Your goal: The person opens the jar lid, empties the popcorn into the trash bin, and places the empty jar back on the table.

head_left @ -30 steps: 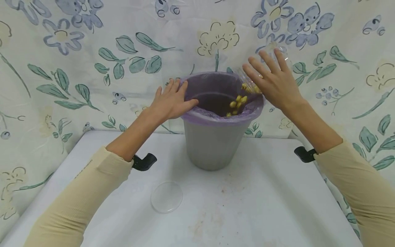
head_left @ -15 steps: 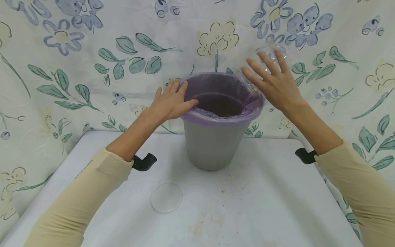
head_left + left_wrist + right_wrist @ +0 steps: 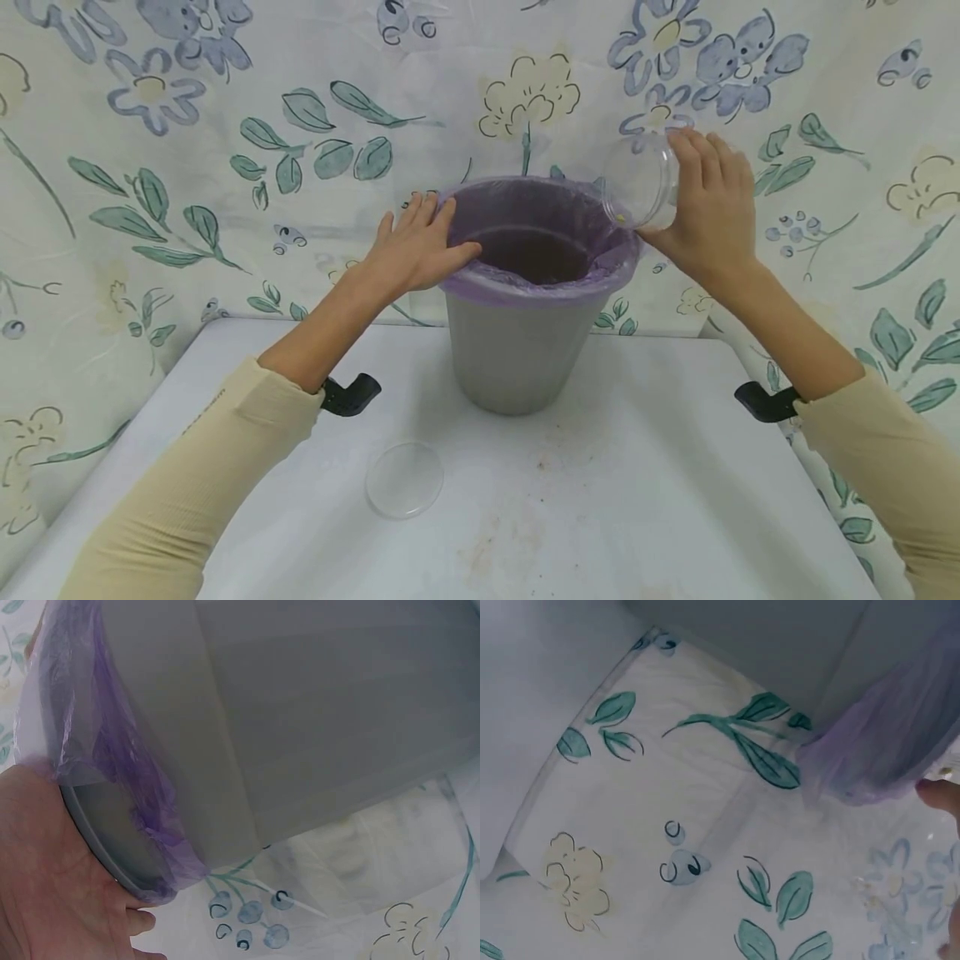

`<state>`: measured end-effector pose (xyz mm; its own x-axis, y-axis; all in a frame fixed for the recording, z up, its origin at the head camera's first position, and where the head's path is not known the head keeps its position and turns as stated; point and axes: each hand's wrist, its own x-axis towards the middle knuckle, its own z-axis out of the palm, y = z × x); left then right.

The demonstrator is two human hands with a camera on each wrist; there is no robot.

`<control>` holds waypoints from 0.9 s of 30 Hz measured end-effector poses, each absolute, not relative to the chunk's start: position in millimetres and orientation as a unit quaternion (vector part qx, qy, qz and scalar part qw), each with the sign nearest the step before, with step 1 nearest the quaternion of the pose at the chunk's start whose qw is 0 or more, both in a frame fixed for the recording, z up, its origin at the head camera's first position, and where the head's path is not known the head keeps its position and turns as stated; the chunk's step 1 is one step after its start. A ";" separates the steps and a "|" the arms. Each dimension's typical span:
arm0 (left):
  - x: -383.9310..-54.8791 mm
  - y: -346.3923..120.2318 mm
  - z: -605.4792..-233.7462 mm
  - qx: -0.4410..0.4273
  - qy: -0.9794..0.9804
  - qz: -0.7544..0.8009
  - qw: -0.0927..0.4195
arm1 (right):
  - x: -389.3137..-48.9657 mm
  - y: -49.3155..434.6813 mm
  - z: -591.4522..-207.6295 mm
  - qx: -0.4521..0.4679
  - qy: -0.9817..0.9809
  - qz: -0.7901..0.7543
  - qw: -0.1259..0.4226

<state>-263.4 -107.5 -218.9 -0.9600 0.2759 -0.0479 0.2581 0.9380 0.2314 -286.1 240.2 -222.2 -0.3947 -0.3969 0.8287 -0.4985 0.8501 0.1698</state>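
In the head view, a grey trash bin (image 3: 521,350) stands on the table, its rim wrapped by a purple trash bag (image 3: 540,292). My left hand (image 3: 408,250) rests on the bin's left rim with its fingers extended; the left wrist view shows the palm (image 3: 60,870) against the rim. Over the right side of the rim, my right hand (image 3: 712,208) holds a clear jar (image 3: 637,179) tipped on its side. A tiny yellow bit shows near the jar's lower edge. The bottom of the bin is dark. In the right wrist view only fingertips (image 3: 939,793) show beside the bag.
A clear round lid (image 3: 405,479) lies on the white table (image 3: 637,483), in front of the bin and to its left. Brown specks and smudges mark the tabletop near its middle. A floral cloth (image 3: 300,50) hangs right behind the table.
Yellow pieces fell from the jar into the bin and out of sight. My right hand has since turned the jar more level and moved slightly right. The left hand stayed put.
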 end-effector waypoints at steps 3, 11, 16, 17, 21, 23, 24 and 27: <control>-263.6 -107.1 -219.0 0.136 0.984 0.113 0.039 | -277.5 246.4 -222.8 0.230 -0.860 0.145 0.431; -264.1 -105.1 -219.8 0.139 0.983 0.113 0.040 | -235.7 270.4 -243.8 0.096 -0.883 0.368 0.276; -263.9 -104.1 -219.0 0.140 0.983 0.111 0.039 | -205.4 284.2 -265.4 0.045 -0.880 0.419 0.218; -263.9 -104.3 -218.8 0.140 0.983 0.111 0.039 | -199.9 285.9 -269.3 0.041 -0.879 0.427 0.208; -264.0 -105.9 -218.3 0.139 0.983 0.111 0.037 | -180.9 289.2 -284.4 0.032 -0.873 0.452 0.179; -264.2 -106.7 -218.3 0.139 0.983 0.111 0.036 | -171.9 289.7 -292.3 0.026 -0.875 0.452 0.169; -264.3 -106.9 -218.3 0.140 0.983 0.111 0.037 | -167.5 289.9 -296.2 0.025 -0.876 0.452 0.165; -264.1 -107.6 -218.6 0.141 0.983 0.111 0.037 | -156.2 290.3 -309.7 0.024 -0.881 0.445 0.157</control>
